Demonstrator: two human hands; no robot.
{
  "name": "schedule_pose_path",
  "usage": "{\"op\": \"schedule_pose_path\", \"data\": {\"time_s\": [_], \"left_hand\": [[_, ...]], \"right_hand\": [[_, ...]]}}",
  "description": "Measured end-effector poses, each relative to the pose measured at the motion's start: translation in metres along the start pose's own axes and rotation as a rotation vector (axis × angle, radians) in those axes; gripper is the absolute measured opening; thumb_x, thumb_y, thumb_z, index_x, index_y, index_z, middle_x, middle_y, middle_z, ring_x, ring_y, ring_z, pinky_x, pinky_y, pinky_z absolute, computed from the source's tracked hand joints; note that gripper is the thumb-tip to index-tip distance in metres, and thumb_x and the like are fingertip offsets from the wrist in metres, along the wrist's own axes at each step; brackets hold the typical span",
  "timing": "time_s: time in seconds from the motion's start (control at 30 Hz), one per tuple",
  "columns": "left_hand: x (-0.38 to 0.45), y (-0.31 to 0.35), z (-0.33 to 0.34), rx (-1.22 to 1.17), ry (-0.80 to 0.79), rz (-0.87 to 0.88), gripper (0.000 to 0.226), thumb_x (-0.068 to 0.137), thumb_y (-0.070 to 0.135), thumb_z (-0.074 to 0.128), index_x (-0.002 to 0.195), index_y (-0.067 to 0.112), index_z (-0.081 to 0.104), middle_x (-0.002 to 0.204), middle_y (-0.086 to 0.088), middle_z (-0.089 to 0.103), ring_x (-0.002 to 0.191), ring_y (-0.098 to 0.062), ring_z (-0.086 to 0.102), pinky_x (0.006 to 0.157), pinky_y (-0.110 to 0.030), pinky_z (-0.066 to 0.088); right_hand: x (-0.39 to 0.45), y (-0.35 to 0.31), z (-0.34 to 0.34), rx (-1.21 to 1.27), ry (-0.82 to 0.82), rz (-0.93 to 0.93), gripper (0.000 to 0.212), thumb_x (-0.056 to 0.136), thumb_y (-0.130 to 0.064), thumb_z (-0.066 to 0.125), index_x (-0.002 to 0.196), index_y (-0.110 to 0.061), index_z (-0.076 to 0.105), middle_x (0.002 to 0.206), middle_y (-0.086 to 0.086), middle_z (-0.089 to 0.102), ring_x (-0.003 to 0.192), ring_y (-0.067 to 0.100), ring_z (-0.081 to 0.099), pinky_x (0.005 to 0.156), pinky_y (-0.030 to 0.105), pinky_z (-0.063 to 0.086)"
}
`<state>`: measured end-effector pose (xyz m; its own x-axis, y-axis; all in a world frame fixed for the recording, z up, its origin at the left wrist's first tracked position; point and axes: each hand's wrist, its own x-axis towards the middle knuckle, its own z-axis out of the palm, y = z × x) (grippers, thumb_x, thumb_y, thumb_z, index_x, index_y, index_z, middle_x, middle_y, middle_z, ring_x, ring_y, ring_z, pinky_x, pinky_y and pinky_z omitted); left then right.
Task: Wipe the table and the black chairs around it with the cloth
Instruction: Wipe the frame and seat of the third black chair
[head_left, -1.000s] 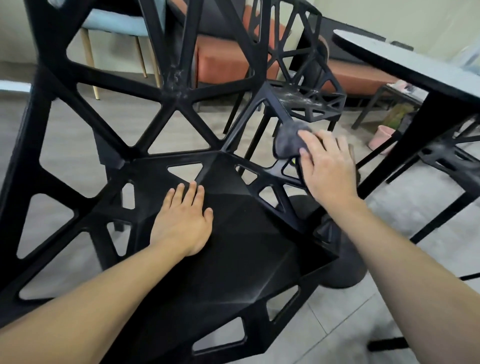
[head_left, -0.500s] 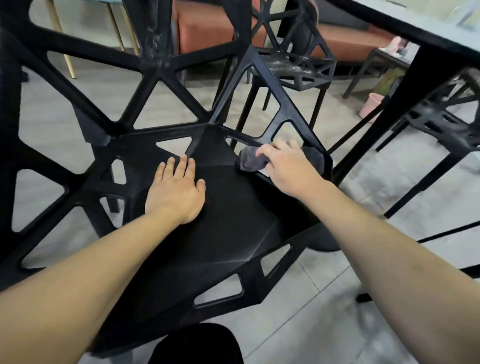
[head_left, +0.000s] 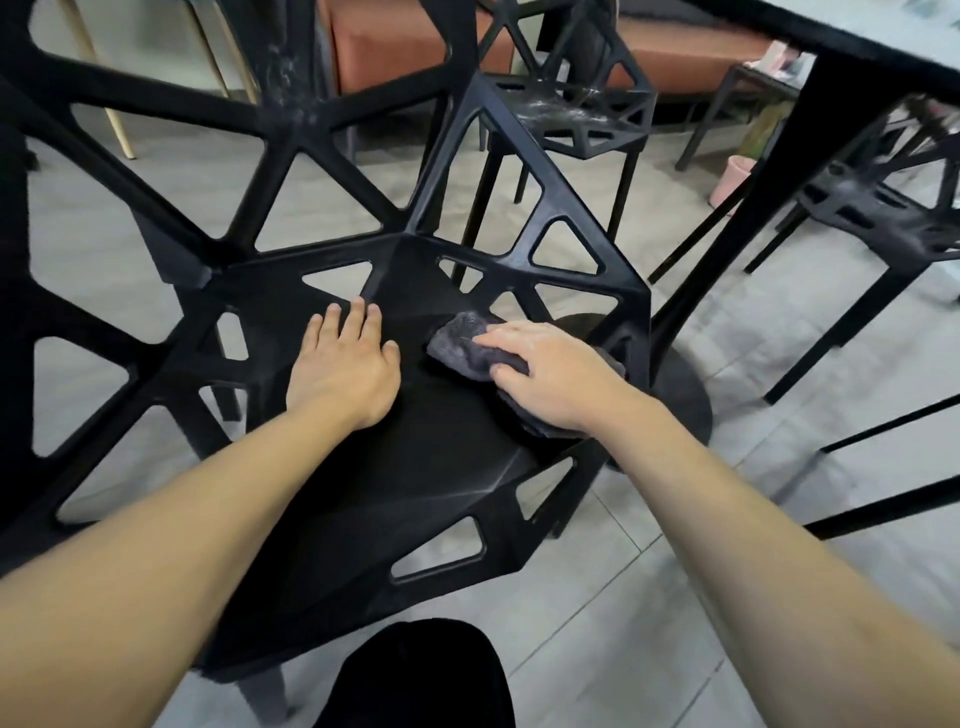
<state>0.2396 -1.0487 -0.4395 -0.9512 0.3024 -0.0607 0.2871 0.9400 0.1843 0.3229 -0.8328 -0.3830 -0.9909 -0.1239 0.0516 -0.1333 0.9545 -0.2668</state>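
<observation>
Step now is wiping the chair (head_left: 374, 488) seat. R hand (head_left: 545, 379) presses the cloth (head_left: 462, 343) near the seat's right edge, fingers curled on it; L hand (head_left: 343, 364) lies flat, fingers straight, at seat's middle. Next probably sweep toward front edge w/ steady pressure; table (head_left: 883, 47) is far right

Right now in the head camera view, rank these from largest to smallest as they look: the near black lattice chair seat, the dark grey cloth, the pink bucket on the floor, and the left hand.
1. Near black lattice chair seat
2. Left hand, lying flat on the seat
3. Dark grey cloth, partly hidden under the right hand
4. Pink bucket, though it stands much farther from the camera, so its real size is unsure
</observation>
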Motion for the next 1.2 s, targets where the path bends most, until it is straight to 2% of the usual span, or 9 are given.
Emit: {"op": "schedule_pose_path", "data": {"time_s": [0.17, 0.37, 0.47, 0.63, 0.73, 0.8, 0.9, 0.97, 1.2], "left_hand": [[0.003, -0.005, 0.001, 0.013, -0.006, 0.023, 0.058, 0.107, 0.035, 0.015, 0.160, 0.012, 0.008, 0.168, -0.005, 0.003, 0.155, -0.027, 0.001, 0.125, -0.041, 0.000], [0.003, -0.005, 0.003, 0.011, -0.022, 0.005, 0.060, 0.106, 0.039, 0.013, 0.161, 0.014, 0.007, 0.168, -0.003, 0.001, 0.155, -0.025, -0.002, 0.126, -0.040, -0.003], [0.004, -0.004, 0.002, 0.028, -0.026, 0.002, 0.061, 0.106, 0.039, 0.014, 0.161, 0.013, 0.006, 0.168, -0.004, 0.001, 0.155, -0.027, -0.002, 0.126, -0.042, -0.003], [0.008, -0.002, -0.002, 0.042, -0.066, 0.025, 0.060, 0.107, 0.036, 0.019, 0.160, 0.010, 0.009, 0.168, -0.008, 0.005, 0.154, -0.032, 0.002, 0.125, -0.044, 0.000], [0.011, -0.011, -0.013, 0.022, -0.113, 0.088, 0.058, 0.108, 0.031, 0.023, 0.159, 0.008, 0.012, 0.168, -0.012, 0.006, 0.153, -0.035, 0.006, 0.124, -0.044, 0.005], [0.006, -0.022, -0.021, 0.019, -0.150, 0.138, 0.056, 0.108, 0.028, 0.024, 0.159, 0.009, 0.013, 0.167, -0.014, 0.007, 0.153, -0.036, 0.007, 0.124, -0.042, 0.007], [-0.011, -0.034, -0.020, 0.061, -0.095, 0.179, 0.054, 0.108, 0.028, 0.024, 0.159, 0.010, 0.016, 0.166, -0.016, 0.011, 0.152, -0.037, 0.012, 0.124, -0.043, 0.011], [-0.019, -0.035, -0.015, 0.035, -0.040, 0.165, 0.053, 0.108, 0.028, 0.025, 0.158, 0.011, 0.021, 0.165, -0.016, 0.016, 0.151, -0.036, 0.015, 0.124, -0.044, 0.012], [-0.013, -0.034, -0.008, -0.091, 0.049, 0.124, 0.048, 0.103, 0.016, 0.033, 0.147, -0.001, 0.039, 0.158, -0.022, 0.032, 0.144, -0.037, 0.031, 0.120, -0.044, 0.021]], "right_hand": [[-0.034, -0.066, 0.024, 0.005, 0.000, -0.230, 0.026, 0.091, -0.028, 0.057, 0.112, -0.021, 0.070, 0.111, 0.000, 0.068, 0.100, 0.023, 0.058, 0.093, 0.039, 0.046], [-0.058, 0.066, -0.014, -0.145, 0.344, 0.131, 0.035, 0.097, -0.021, 0.054, 0.130, -0.019, 0.064, 0.135, 0.002, 0.061, 0.126, 0.025, 0.053, 0.109, 0.045, 0.042], [-0.067, 0.046, 0.005, -0.083, 0.400, 0.135, 0.034, 0.097, -0.019, 0.056, 0.130, -0.016, 0.065, 0.135, 0.002, 0.062, 0.128, 0.025, 0.052, 0.112, 0.038, 0.038], [-0.088, -0.067, 0.033, 0.081, 0.269, -0.212, 0.032, 0.094, -0.024, 0.055, 0.121, -0.014, 0.070, 0.121, 0.001, 0.067, 0.112, 0.024, 0.059, 0.097, 0.037, 0.043], [-0.090, -0.073, 0.033, 0.056, 0.176, -0.353, 0.034, 0.097, -0.027, 0.055, 0.126, -0.015, 0.069, 0.127, 0.002, 0.066, 0.115, 0.024, 0.061, 0.098, 0.037, 0.047], [-0.079, -0.036, 0.021, 0.000, 0.211, -0.213, 0.036, 0.097, -0.029, 0.051, 0.128, -0.017, 0.067, 0.128, 0.003, 0.065, 0.116, 0.028, 0.060, 0.102, 0.039, 0.046], [-0.070, 0.011, 0.008, -0.008, 0.318, 0.150, 0.038, 0.099, -0.029, 0.045, 0.130, -0.014, 0.062, 0.130, 0.008, 0.060, 0.117, 0.035, 0.055, 0.105, 0.040, 0.040], [-0.073, -0.001, 0.018, -0.040, 0.345, 0.197, 0.042, 0.100, -0.030, 0.041, 0.132, -0.012, 0.060, 0.131, 0.010, 0.058, 0.118, 0.035, 0.052, 0.107, 0.043, 0.039], [-0.119, -0.159, 0.078, -0.038, 0.360, -0.221, 0.041, 0.096, -0.023, 0.051, 0.133, -0.009, 0.063, 0.133, 0.014, 0.059, 0.119, 0.035, 0.055, 0.101, 0.048, 0.044]]}}
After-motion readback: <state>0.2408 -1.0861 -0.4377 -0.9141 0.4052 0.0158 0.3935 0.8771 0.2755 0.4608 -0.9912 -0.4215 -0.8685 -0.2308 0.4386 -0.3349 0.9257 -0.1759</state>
